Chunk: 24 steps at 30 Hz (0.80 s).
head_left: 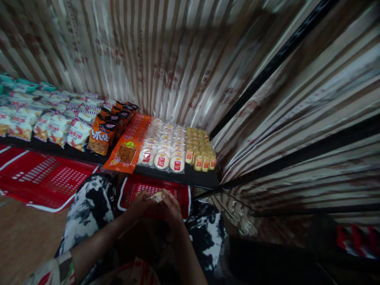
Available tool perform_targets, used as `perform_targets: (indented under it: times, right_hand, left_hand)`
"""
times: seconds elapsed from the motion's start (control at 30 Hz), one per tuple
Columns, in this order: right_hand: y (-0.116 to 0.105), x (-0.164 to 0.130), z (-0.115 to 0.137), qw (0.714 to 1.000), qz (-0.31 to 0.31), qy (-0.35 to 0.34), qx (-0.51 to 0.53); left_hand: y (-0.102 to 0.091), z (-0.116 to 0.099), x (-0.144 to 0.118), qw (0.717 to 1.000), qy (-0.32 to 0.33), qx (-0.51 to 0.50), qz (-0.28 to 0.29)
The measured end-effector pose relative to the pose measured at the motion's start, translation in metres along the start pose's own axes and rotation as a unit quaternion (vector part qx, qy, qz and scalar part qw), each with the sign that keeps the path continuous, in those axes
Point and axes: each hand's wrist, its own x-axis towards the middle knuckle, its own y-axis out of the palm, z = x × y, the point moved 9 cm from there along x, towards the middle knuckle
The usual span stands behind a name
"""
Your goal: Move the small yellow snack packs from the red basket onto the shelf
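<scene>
I am pinching a small crinkly clear-wrapped snack packet (156,196) between both hands, left hand (139,202) and right hand (171,207) closed on its ends, above a red slotted plastic basket (181,194). Its long axis is running from nine to three o'clock. At twelve o'clock, the black shelf (204,180) edge is sitting near, carrying glossy round cakes (166,152); open floor (20,237) is lying at nine o'clock.

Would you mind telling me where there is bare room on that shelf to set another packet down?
Only the dark shelf front strip, below the small yellow packets and round white packets, is bare. Leftward, orange packs and chip bags crowd it. Both hands hold a small packet over a red basket.
</scene>
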Motion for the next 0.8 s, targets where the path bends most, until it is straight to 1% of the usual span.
perform_targets:
  times: [0.1, 0.2, 0.3, 0.4, 0.47, 0.53, 0.6, 0.67, 0.73, 0.8]
  right_hand:
    - [0.003, -0.009, 0.003, 1.000, 0.021, -0.005, -0.006]
    - [0.011, -0.017, 0.005, 0.999, 0.053, -0.007, 0.008]
    - [0.019, -0.024, 0.006, 0.996, 0.081, -0.009, 0.044]
    - [0.022, -0.028, 0.005, 0.994, 0.096, -0.008, 0.055]
    - [0.021, -0.027, 0.002, 0.994, 0.096, -0.010, 0.050]
    - [0.015, -0.022, -0.004, 0.996, 0.081, -0.008, 0.043]
    - [0.007, -0.015, -0.012, 0.998, 0.057, 0.005, 0.039]
    - [0.004, -0.009, -0.015, 0.998, 0.049, 0.006, 0.033]
    - [0.004, -0.005, -0.011, 0.998, 0.060, -0.006, 0.012]
    - [0.005, -0.004, -0.001, 0.997, 0.070, -0.022, -0.034]
  left_hand:
    - [0.000, -0.002, -0.010, 0.999, -0.013, 0.027, -0.022]
    - [0.002, 0.000, -0.018, 0.998, -0.031, 0.029, -0.041]
    - [0.004, 0.002, -0.023, 0.998, -0.038, 0.004, -0.047]
    - [0.005, 0.004, -0.025, 0.997, -0.044, -0.031, -0.048]
    - [0.008, 0.006, -0.026, 0.997, -0.053, -0.050, -0.036]
    - [0.011, 0.005, -0.027, 0.996, -0.055, -0.069, -0.022]
    - [0.015, 0.003, -0.027, 0.995, -0.055, -0.089, -0.008]
    - [0.018, -0.001, -0.026, 0.994, -0.054, -0.100, 0.004]
    - [0.022, -0.009, -0.026, 0.995, -0.045, -0.090, 0.026]
    - [0.024, -0.022, -0.026, 0.997, -0.013, -0.071, 0.042]
